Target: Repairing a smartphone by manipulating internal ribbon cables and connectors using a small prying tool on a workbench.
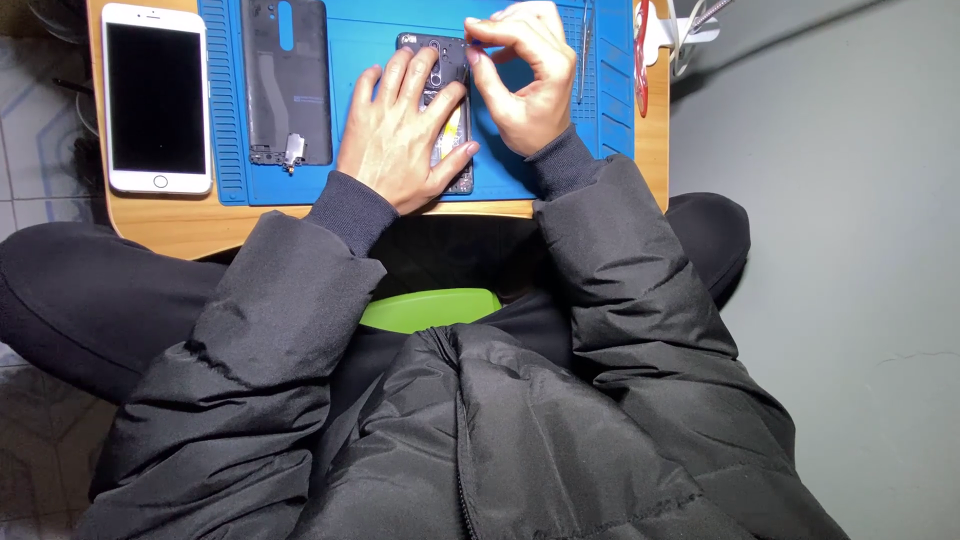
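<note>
An opened phone [446, 62] with its back removed lies on the blue work mat [360, 40]. My left hand [400, 130] rests flat on top of it, fingers spread, pressing it down. My right hand [525, 70] hovers at the phone's upper right corner with thumb and forefinger pinched together; whatever sits between the fingertips is too small to see. The phone's dark back cover [288, 80] lies on the mat to the left.
A white phone [158, 95] with a dark screen lies face up on the wooden table [180, 225] at the left. Metal tweezers [583, 50] and a red-rimmed tool [641, 50] lie at the mat's right edge. A green object [430, 308] sits at my lap.
</note>
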